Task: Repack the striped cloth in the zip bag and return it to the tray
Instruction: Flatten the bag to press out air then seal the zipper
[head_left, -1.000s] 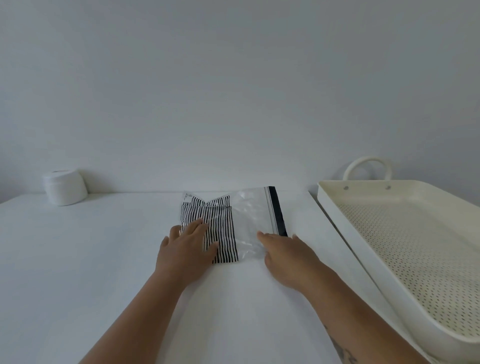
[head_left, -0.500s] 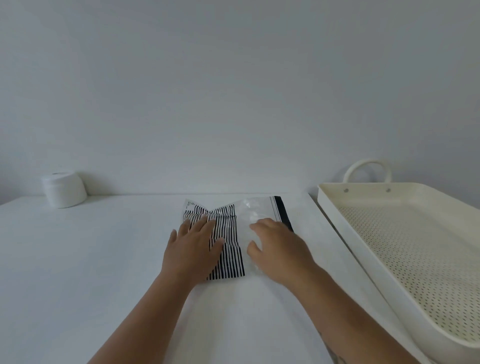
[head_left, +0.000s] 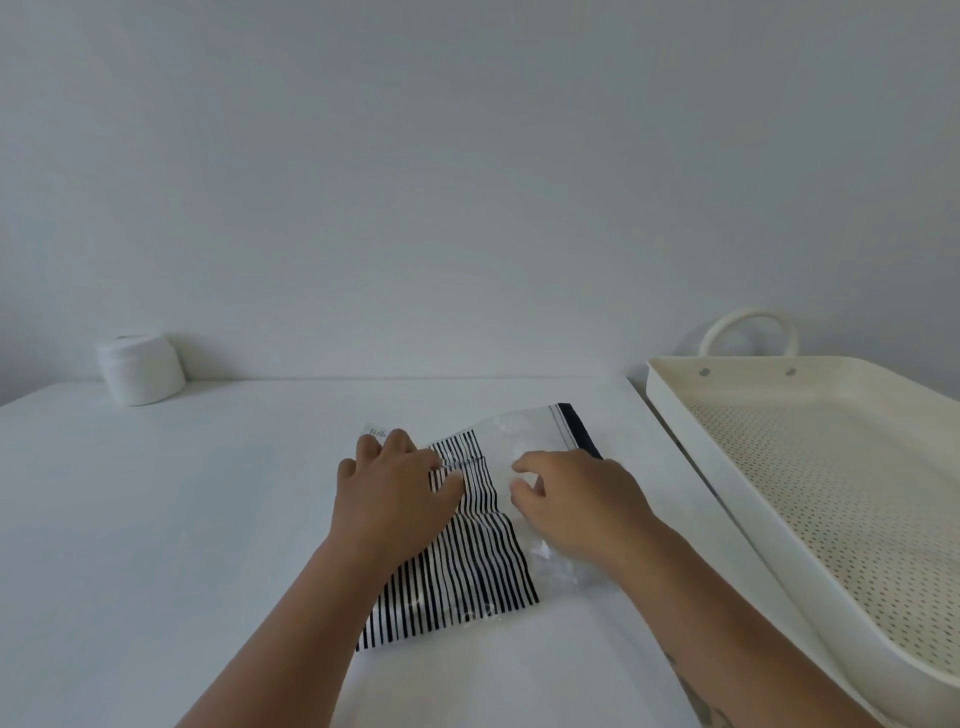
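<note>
Clear plastic zip bag (head_left: 524, 441) lies flat on a white table (head_left: 182, 519), striped cloth (head_left: 467, 561) inside; left hand (head_left: 395, 488) presses flat on the cloth, right hand (head_left: 576, 499), fingers loosely curled, rests on the bag, cream tray (head_left: 769, 540) nearby right

Bare staged indoor spot, prob. home or studio: white table (head_left: 156, 519) w/ plain grey wall (head_left: 467, 182) behind, cream perforated tray (head_left: 691, 410) frame right, white jar (head_left: 141, 370) mid-left.
</note>
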